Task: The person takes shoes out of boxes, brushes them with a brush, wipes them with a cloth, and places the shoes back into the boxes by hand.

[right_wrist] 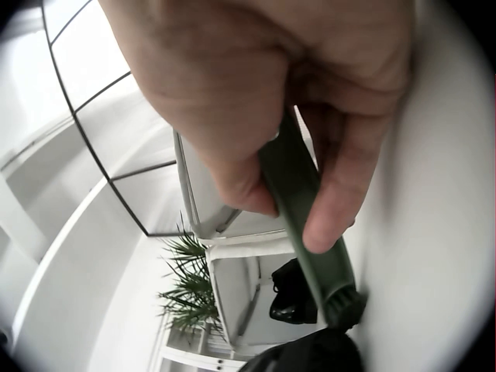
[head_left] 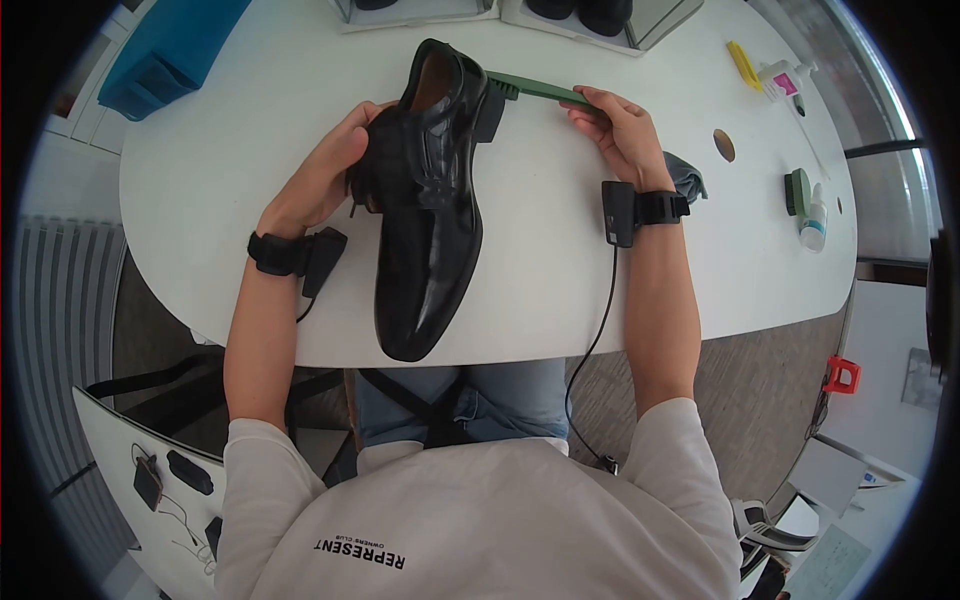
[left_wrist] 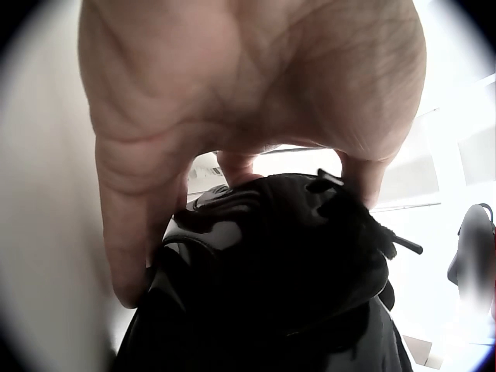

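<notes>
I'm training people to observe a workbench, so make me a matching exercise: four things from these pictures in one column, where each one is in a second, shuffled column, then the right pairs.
Things
1. Black shoe
2. Long green brush
3. Blue case
4. Bottle with a pink label

Places
A. At the far left of the table
B. Held in the right hand
C. Beside a yellow object
D. Held by the left hand

Right pairs: 1-D, 2-B, 3-A, 4-C
</notes>
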Motion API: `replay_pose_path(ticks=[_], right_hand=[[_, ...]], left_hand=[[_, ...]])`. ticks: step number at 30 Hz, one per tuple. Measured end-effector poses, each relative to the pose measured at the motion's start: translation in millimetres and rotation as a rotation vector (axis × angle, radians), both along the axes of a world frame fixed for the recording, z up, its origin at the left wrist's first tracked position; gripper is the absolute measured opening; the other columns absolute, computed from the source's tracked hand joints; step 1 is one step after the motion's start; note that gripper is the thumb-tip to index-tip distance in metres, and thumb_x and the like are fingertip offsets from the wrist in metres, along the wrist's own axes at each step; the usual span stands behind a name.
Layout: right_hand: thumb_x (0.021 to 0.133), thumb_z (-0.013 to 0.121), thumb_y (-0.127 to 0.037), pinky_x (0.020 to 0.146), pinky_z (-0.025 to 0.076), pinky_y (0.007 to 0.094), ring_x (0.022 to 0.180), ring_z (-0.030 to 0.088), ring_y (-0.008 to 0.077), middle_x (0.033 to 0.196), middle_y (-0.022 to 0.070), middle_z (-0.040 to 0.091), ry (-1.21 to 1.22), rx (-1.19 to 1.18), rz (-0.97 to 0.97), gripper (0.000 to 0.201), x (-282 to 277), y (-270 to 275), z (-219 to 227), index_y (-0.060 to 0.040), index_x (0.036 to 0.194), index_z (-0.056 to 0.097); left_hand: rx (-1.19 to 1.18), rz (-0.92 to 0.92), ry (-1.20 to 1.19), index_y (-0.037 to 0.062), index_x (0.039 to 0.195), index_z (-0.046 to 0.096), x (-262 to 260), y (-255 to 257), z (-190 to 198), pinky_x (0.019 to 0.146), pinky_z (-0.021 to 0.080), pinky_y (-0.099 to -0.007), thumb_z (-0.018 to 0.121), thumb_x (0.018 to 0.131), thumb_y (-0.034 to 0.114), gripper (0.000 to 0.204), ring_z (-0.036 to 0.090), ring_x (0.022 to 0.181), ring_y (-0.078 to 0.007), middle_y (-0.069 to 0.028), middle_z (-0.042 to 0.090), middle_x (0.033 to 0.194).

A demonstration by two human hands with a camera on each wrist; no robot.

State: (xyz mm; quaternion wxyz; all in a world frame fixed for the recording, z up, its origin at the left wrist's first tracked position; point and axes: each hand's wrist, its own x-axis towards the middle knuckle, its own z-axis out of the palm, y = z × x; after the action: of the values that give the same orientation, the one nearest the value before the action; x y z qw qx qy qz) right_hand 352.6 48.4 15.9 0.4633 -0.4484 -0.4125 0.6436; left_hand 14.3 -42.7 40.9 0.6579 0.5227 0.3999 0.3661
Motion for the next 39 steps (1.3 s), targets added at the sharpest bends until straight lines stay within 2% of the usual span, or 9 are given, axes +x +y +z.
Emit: replay_pose_path(ticks=[3, 7, 9, 28, 32, 34, 36, 37, 39], right_hand=[[0.094, 0.055, -0.014, 0.077, 0.057, 0.0231, 0.085, 0.067, 0.0191, 0.103, 0.0227, 0.065, 0.094, 0.021, -0.031, 0.030, -0.6, 1.8, -1.5, 0.0106, 0.111, 0.057], [0.095, 0.054, -0.018, 0.076, 0.057, 0.0229, 0.084, 0.067, 0.0187, 0.104, 0.0228, 0.065, 0.374, 0.059, -0.063, 0.030, -1.9, 3.4, 0.2, 0.0080, 0.111, 0.058], [0.095, 0.054, -0.019, 0.075, 0.057, 0.0227, 0.083, 0.067, 0.0187, 0.104, 0.0229, 0.065, 0.378, 0.063, -0.046, 0.031, -4.1, 1.9, -0.1, 0.0074, 0.112, 0.057], [0.093, 0.056, -0.012, 0.077, 0.056, 0.0273, 0.082, 0.067, 0.0238, 0.098, 0.0220, 0.065, -0.099, 0.117, 0.031, 0.029, -10.3, -4.3, 4.4, 0.0123, 0.110, 0.058], [0.094, 0.054, -0.013, 0.077, 0.056, 0.0276, 0.085, 0.067, 0.0238, 0.100, 0.0222, 0.065, -0.003, 0.138, -0.022, 0.030, -9.2, -2.4, -0.4, 0.0112, 0.111, 0.058], [0.095, 0.053, -0.016, 0.077, 0.056, 0.0279, 0.087, 0.067, 0.0236, 0.101, 0.0223, 0.065, 0.228, 0.127, -0.078, 0.032, -11.0, -1.4, 1.5, 0.0100, 0.114, 0.056], [0.096, 0.052, -0.017, 0.078, 0.056, 0.0280, 0.088, 0.067, 0.0234, 0.102, 0.0222, 0.065, 0.251, 0.128, -0.055, 0.033, -13.3, -3.4, 5.2, 0.0096, 0.115, 0.056], [0.096, 0.052, -0.018, 0.079, 0.056, 0.0281, 0.089, 0.067, 0.0233, 0.102, 0.0222, 0.065, 0.274, 0.125, -0.041, 0.034, -14.6, -5.0, 7.1, 0.0091, 0.116, 0.055], [0.096, 0.053, -0.018, 0.079, 0.056, 0.0280, 0.089, 0.067, 0.0235, 0.103, 0.0223, 0.065, 0.227, 0.131, -0.002, 0.034, -19.1, -6.8, 7.4, 0.0096, 0.115, 0.055]], left_hand=[[0.020, 0.086, -0.045, 0.0057, 0.114, 0.049, 7.6, -3.0, 0.9, 0.088, 0.043, -0.0236, 0.066, 0.075, 0.062, 0.071, 0.054, 0.101, -0.0099, -0.0043, 0.056, 0.110], [0.068, 0.054, -0.040, 0.0058, 0.114, 0.049, 1.3, 1.3, -10.7, 0.088, 0.043, -0.0232, 0.066, 0.076, 0.057, 0.066, 0.054, 0.100, -0.0102, -0.0037, 0.054, 0.108], [0.085, 0.016, 0.009, 0.0034, 0.129, 0.042, -2.4, 5.2, -13.4, 0.089, 0.046, -0.0232, 0.063, 0.076, 0.060, 0.080, 0.055, 0.106, -0.0120, -0.0062, 0.054, 0.113], [0.044, 0.053, 0.016, 0.0024, 0.131, 0.041, -0.2, 1.2, -8.2, 0.088, 0.049, -0.0237, 0.061, 0.076, 0.053, 0.077, 0.057, 0.105, -0.0145, -0.0087, 0.055, 0.115], [0.066, 0.090, 0.026, 0.0046, 0.132, 0.041, 0.4, 1.8, -9.3, 0.074, 0.053, -0.0216, 0.059, 0.077, 0.053, 0.076, 0.057, 0.104, -0.0136, -0.0084, 0.055, 0.113], [0.084, 0.132, 0.026, 0.0054, 0.132, 0.040, 5.6, -2.6, -5.6, 0.069, 0.054, -0.0210, 0.058, 0.077, 0.053, 0.075, 0.057, 0.103, -0.0131, -0.0082, 0.055, 0.113], [0.122, 0.132, -0.049, 0.0044, 0.130, 0.044, 11.9, -6.7, 7.1, 0.094, 0.044, -0.0269, 0.056, 0.081, 0.043, 0.063, 0.054, 0.108, -0.0139, -0.0082, 0.055, 0.116], [0.123, 0.134, -0.050, 0.0044, 0.130, 0.044, 8.3, -4.6, 7.8, 0.094, 0.044, -0.0269, 0.056, 0.081, 0.043, 0.063, 0.054, 0.108, -0.0139, -0.0082, 0.055, 0.116], [0.049, -0.029, -0.034, 0.0026, 0.133, 0.043, 0.6, -1.6, 4.3, 0.096, 0.043, -0.0272, 0.054, 0.083, 0.041, 0.063, 0.054, 0.111, -0.0153, -0.0099, 0.055, 0.121]])
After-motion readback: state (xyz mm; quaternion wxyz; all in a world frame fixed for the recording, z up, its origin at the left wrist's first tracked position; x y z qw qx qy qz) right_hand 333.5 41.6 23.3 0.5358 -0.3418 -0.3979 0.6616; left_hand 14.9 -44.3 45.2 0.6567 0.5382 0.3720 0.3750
